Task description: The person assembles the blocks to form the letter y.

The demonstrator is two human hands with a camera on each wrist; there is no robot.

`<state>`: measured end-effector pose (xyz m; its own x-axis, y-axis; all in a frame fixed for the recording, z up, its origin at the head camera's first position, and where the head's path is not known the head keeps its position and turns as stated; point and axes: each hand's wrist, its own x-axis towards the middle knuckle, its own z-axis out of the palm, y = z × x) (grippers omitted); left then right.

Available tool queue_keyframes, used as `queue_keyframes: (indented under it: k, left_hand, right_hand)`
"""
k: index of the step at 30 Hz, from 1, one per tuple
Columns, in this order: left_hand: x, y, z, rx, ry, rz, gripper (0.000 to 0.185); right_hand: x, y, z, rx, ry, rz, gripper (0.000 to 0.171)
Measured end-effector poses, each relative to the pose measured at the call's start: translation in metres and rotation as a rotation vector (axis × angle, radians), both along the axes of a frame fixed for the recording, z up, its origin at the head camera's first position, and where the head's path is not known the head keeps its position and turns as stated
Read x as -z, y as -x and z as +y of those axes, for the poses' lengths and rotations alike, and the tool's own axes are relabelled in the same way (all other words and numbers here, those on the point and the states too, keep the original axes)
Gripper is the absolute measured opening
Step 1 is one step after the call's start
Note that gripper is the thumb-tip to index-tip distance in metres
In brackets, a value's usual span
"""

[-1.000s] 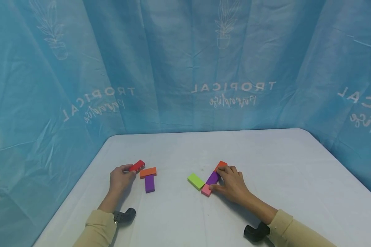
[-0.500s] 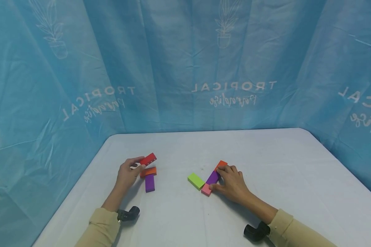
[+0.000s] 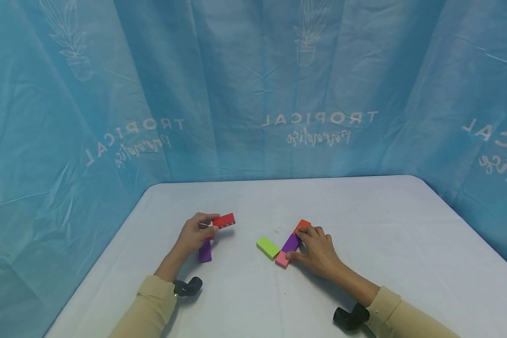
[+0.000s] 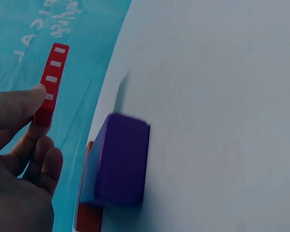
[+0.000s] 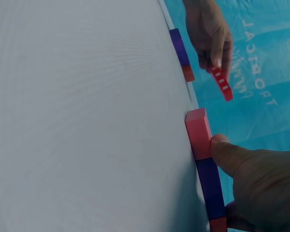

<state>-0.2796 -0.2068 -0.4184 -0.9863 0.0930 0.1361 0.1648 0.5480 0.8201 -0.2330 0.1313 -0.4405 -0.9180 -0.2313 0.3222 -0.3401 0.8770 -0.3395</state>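
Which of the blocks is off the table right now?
The red block with the white marks, held up by the left hand. The green block, both purple ones and the pink block all lie flat on the table.

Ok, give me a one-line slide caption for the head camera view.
Left hand lifts a red block above the white table while the right hand rests on a pink, purple and orange row.

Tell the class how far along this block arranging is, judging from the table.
Done: pink block, purple block and orange block lie in a row under the right hand. In hand: the left hand pinches a red block off the table. Left: the green block lies apart; a second purple block lies by the left hand.
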Motion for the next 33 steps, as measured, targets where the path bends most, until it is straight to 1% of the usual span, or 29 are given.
queue_keyframes:
  k: [3, 9, 12, 15, 19, 27, 30, 33]
  left_hand:
    - [0.000, 0.003, 0.007, 0.029, 0.001, -0.004, 0.037]
    - [-0.002, 0.007, 0.019, 0.056, 0.062, -0.053, 0.037]
    - [-0.002, 0.009, 0.023, 0.092, 0.090, -0.048, 0.036]
    - [-0.002, 0.011, 0.027, 0.133, 0.116, -0.026, 0.035]
    - [-0.002, 0.014, 0.031, 0.182, 0.133, -0.006, 0.034]
    - [-0.002, 0.016, 0.036, 0.255, 0.124, -0.064, 0.033]
    - [-0.001, 0.016, 0.037, 0.271, 0.133, -0.067, 0.033]
    - [0.000, 0.017, 0.039, 0.264, 0.156, -0.071, 0.032]
  right_hand:
    - [0.000, 0.000, 0.000, -0.004, 0.000, 0.009, 0.069]
    - [0.002, 0.000, 0.001, -0.006, -0.004, 0.011, 0.069]
    - [0.002, 0.000, 0.001, -0.007, -0.001, 0.010, 0.069]
    - [0.002, 0.000, 0.001, -0.011, 0.009, 0.021, 0.068]
    - [0.002, 0.000, 0.001, -0.015, 0.022, 0.025, 0.068]
    - [0.002, 0.000, 0.001, -0.011, 0.020, 0.014, 0.069]
    - [0.001, 0.000, 0.001, -0.012, 0.018, 0.012, 0.069]
    - [0.001, 0.000, 0.001, -0.012, 0.015, 0.013, 0.069]
